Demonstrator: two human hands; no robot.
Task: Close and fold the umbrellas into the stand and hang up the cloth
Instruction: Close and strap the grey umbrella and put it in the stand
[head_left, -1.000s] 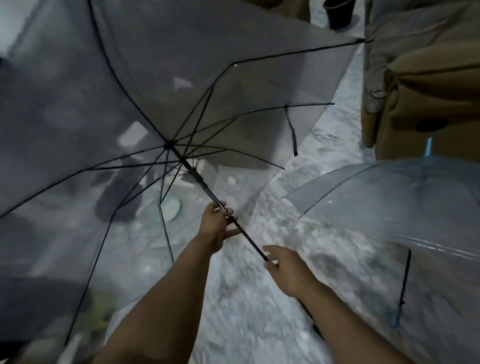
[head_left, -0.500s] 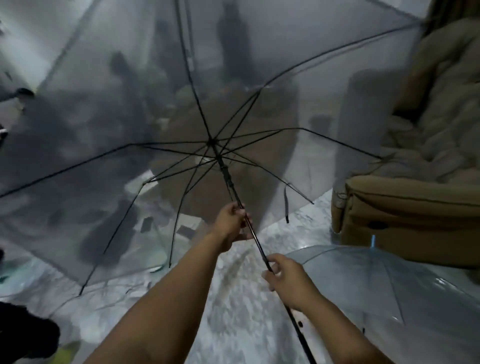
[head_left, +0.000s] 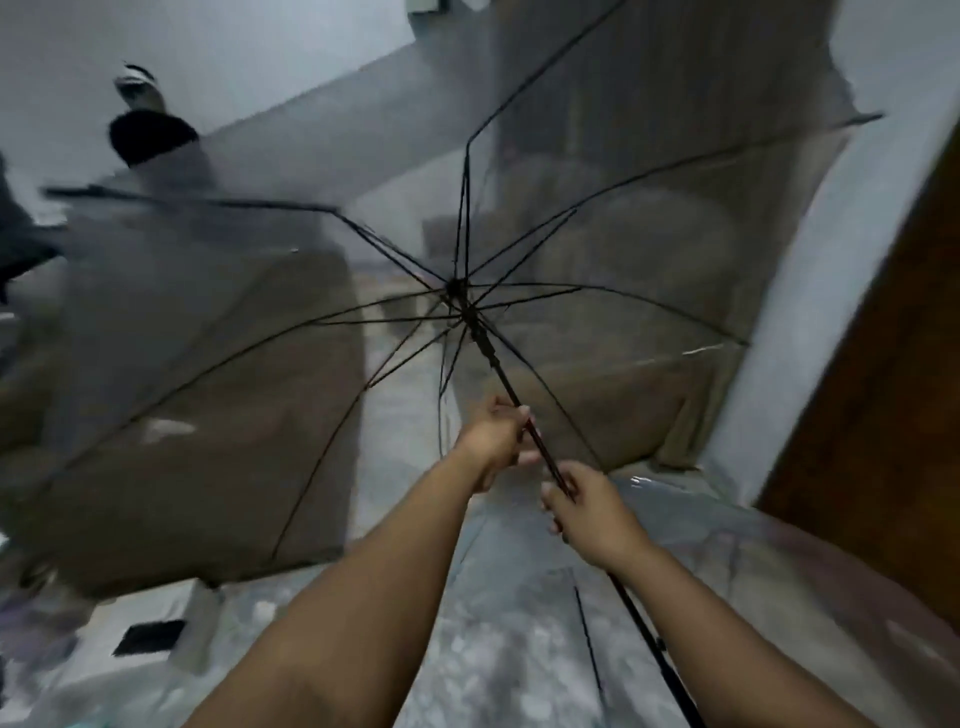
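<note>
- Smoky-clear plastic umbrella (head_left: 597, 270) fully open, canopy from 9 to 2 o'clock.
- Our left hand (head_left: 498, 434) and right hand (head_left: 592, 512) both grasp its shaft (head_left: 511, 397).
- Step: closing. Next, we judge: slide the runner (head_left: 483, 338) down toward us.

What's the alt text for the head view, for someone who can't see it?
Both hands hold the black shaft of an open see-through umbrella raised ahead of the camera: the left hand grips higher up, the right hand lower down. A second clear umbrella lies open on the pale floor below the right arm.
</note>
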